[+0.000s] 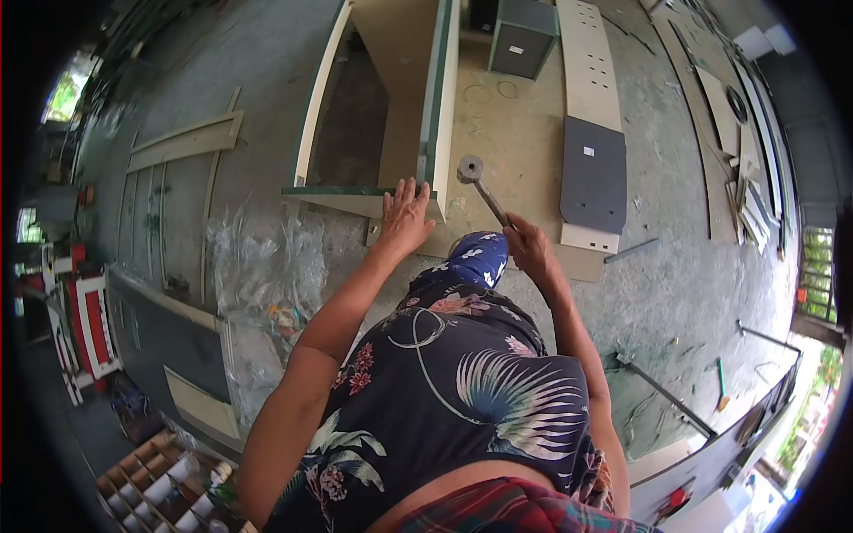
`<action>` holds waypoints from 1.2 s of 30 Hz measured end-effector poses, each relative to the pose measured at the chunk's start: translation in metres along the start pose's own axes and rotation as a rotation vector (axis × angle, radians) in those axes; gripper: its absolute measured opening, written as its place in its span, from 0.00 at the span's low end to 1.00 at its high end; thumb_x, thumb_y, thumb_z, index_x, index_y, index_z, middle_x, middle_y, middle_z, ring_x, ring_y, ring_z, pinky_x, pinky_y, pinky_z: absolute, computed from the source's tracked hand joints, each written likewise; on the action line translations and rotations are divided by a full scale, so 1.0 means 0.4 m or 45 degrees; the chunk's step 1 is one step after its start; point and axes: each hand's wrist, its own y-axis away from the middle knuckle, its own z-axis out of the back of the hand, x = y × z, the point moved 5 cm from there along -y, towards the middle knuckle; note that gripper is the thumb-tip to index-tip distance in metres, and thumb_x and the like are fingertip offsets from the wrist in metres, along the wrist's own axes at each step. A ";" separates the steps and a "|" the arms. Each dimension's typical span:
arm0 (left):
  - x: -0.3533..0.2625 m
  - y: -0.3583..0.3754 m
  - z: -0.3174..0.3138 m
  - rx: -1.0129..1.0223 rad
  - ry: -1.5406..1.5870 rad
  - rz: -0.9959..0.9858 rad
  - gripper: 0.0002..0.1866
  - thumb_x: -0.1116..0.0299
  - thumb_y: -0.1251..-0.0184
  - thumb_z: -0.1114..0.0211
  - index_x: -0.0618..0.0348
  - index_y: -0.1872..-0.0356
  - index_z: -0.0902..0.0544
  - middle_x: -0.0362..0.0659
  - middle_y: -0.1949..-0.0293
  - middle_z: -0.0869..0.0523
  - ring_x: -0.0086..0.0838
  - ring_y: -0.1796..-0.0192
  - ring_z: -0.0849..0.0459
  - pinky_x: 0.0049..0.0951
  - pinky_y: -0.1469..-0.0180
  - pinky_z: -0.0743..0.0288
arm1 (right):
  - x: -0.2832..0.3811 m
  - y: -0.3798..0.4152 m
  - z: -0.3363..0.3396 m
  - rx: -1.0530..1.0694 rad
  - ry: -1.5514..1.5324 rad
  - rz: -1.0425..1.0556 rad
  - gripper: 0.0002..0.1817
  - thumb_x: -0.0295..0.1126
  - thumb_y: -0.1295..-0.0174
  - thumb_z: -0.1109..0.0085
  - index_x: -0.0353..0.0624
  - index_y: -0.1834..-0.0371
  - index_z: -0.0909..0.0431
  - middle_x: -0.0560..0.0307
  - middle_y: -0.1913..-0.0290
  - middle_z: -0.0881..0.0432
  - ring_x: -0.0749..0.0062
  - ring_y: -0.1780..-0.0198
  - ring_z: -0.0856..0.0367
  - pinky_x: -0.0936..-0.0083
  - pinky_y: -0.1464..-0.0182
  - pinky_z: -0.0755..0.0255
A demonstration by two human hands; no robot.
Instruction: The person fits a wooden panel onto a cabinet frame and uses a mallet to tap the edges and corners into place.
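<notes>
My left hand (407, 220) rests with its fingers stretched out on the near corner of a wooden cabinet frame (342, 190). The frame has dark green edges, pale inner faces and an open middle, and it extends away from me over the floor. In my right hand (531, 247) is the handle of a hammer (490, 200), the fingers wrapped round it. Its round metal head points up and to the left, just right of the frame's corner, apart from it. My knee in blue patterned cloth (478, 259) is between the two hands.
Right of the frame lie a dark panel (593, 173) and a long pale board with holes (591, 62). A dark box (522, 49) stands beyond. Crumpled clear plastic (258, 266) and a slatted frame (182, 147) lie left. A compartment tray (147, 471) is at lower left.
</notes>
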 end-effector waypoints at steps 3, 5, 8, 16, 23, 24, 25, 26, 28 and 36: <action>-0.018 0.001 0.000 -0.056 -0.003 0.055 0.40 0.59 0.39 0.34 0.60 0.29 0.41 0.58 0.27 0.44 0.51 0.24 0.49 0.57 0.27 0.54 | 0.032 -0.052 0.010 0.083 -0.039 0.018 0.17 0.34 0.33 0.47 0.35 0.46 0.25 0.47 0.78 0.26 0.70 0.73 0.24 0.70 0.65 0.29; -0.028 0.002 0.005 -0.053 -0.019 0.096 0.40 0.59 0.40 0.33 0.60 0.29 0.41 0.58 0.28 0.43 0.52 0.24 0.49 0.58 0.27 0.53 | 0.044 -0.090 0.012 0.118 0.008 0.119 0.17 0.34 0.34 0.47 0.35 0.46 0.24 0.45 0.77 0.25 0.66 0.72 0.22 0.68 0.64 0.28; -0.035 -0.003 0.002 -0.047 -0.059 0.132 0.41 0.58 0.41 0.33 0.61 0.29 0.41 0.59 0.28 0.43 0.53 0.25 0.48 0.59 0.29 0.52 | 0.041 -0.143 0.007 0.200 0.074 0.217 0.18 0.33 0.35 0.47 0.36 0.45 0.24 0.42 0.75 0.22 0.60 0.69 0.19 0.66 0.63 0.27; -0.068 -0.003 0.004 0.175 -0.088 0.323 0.44 0.55 0.41 0.32 0.63 0.28 0.44 0.61 0.27 0.47 0.52 0.24 0.51 0.57 0.28 0.52 | 0.060 -0.233 0.024 0.557 0.327 0.339 0.15 0.34 0.36 0.46 0.43 0.48 0.22 0.39 0.63 0.18 0.44 0.58 0.18 0.58 0.56 0.26; -0.079 -0.027 0.033 0.347 0.055 0.442 0.43 0.54 0.40 0.33 0.66 0.29 0.42 0.63 0.27 0.48 0.53 0.24 0.52 0.57 0.28 0.53 | 0.125 -0.343 0.094 0.694 0.321 0.439 0.18 0.33 0.36 0.46 0.44 0.44 0.23 0.38 0.62 0.17 0.44 0.57 0.18 0.58 0.55 0.25; -0.077 -0.032 0.036 0.362 0.070 0.456 0.43 0.54 0.40 0.33 0.66 0.30 0.42 0.62 0.27 0.49 0.52 0.24 0.52 0.56 0.28 0.53 | 0.140 -0.362 0.107 0.709 0.335 0.385 0.18 0.33 0.36 0.46 0.43 0.43 0.23 0.38 0.62 0.17 0.44 0.58 0.18 0.59 0.55 0.25; -0.075 -0.038 0.041 0.370 0.085 0.470 0.41 0.54 0.40 0.34 0.66 0.30 0.40 0.62 0.27 0.48 0.52 0.24 0.51 0.56 0.27 0.53 | 0.164 -0.382 0.122 0.723 0.350 0.333 0.18 0.33 0.36 0.46 0.43 0.43 0.24 0.38 0.63 0.17 0.44 0.58 0.18 0.60 0.56 0.25; -0.074 -0.044 0.049 0.379 0.100 0.482 0.40 0.54 0.40 0.34 0.65 0.31 0.38 0.62 0.27 0.47 0.52 0.24 0.51 0.56 0.27 0.53 | 0.177 -0.404 0.131 0.734 0.364 0.281 0.19 0.33 0.36 0.46 0.43 0.42 0.24 0.38 0.63 0.17 0.44 0.58 0.18 0.61 0.56 0.25; -0.078 -0.062 0.079 0.410 0.152 0.542 0.38 0.54 0.40 0.34 0.64 0.33 0.35 0.61 0.28 0.43 0.51 0.24 0.49 0.56 0.28 0.52 | 0.171 -0.454 0.144 0.650 0.311 0.395 0.18 0.33 0.36 0.46 0.43 0.43 0.24 0.38 0.65 0.18 0.46 0.60 0.17 0.62 0.57 0.26; -0.064 -0.179 0.212 -0.110 0.356 0.636 0.30 0.57 0.41 0.33 0.61 0.40 0.28 0.54 0.36 0.29 0.48 0.35 0.31 0.49 0.35 0.37 | 0.133 -0.565 0.156 0.603 0.327 0.374 0.16 0.33 0.35 0.46 0.41 0.46 0.23 0.37 0.68 0.19 0.47 0.65 0.17 0.61 0.61 0.27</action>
